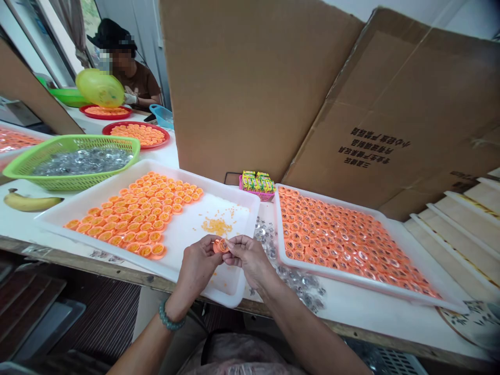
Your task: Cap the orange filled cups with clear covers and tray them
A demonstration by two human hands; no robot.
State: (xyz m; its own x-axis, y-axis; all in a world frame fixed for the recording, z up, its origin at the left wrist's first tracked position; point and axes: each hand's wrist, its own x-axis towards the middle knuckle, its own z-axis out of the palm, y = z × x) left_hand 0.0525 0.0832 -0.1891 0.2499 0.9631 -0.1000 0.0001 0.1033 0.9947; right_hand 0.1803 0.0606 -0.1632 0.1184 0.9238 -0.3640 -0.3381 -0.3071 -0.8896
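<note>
Between both hands, over the near right end of a white tray, is a small round orange plastic cup. My left hand pinches its left side, and my right hand has its fingertips closed on the right side. Rows of similar orange cups with yellow bits inside fill the left part of this tray. A loose heap of small yellow pieces lies just beyond my hands. To the right, a second white tray is packed with orange cups bearing clear, dark-marked tops.
Clear plastic pieces lie scattered between the trays. A pink basket of small packets stands behind, against tall cardboard. At left are a green basket of clear pieces and a banana. A co-worker tilts a yellow basin.
</note>
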